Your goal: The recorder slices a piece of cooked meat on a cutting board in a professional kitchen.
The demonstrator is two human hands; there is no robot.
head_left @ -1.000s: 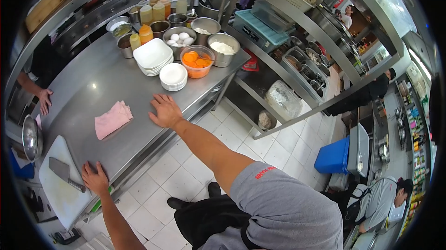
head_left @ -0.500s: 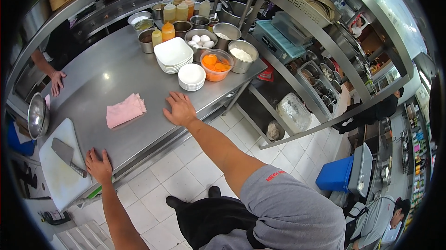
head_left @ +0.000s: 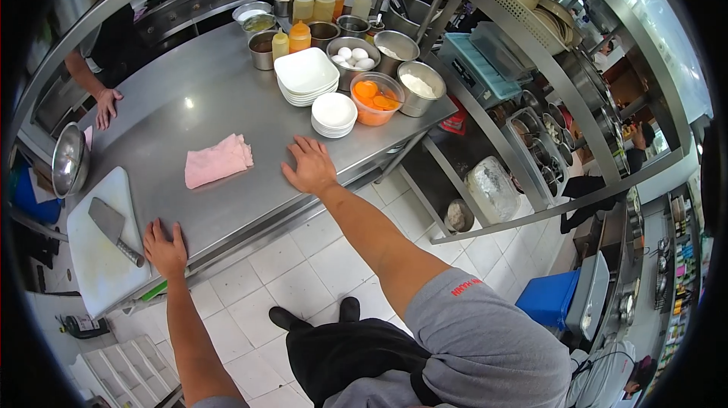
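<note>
Bench (head_left: 205, 116) of bare steel fills the view, and both of the person's hands lie flat on its near edge with fingers spread, holding nothing. The white cutting board (head_left: 95, 245) sits at the near left corner, a cleaver (head_left: 112, 227) on it. The left hand (head_left: 165, 247) rests just beside the cleaver's handle. The right hand (head_left: 311, 167) rests near a folded pink cloth (head_left: 218, 160). Yellow and orange squeeze bottles (head_left: 300, 35) stand along the far edge.

Left hand (head_left: 166, 248) lies flat, palm down, fingers together, forearm reaching up from the near edge; right hand (head_left: 310, 166) rests flat farther right, fingers spread, arm extended
</note>
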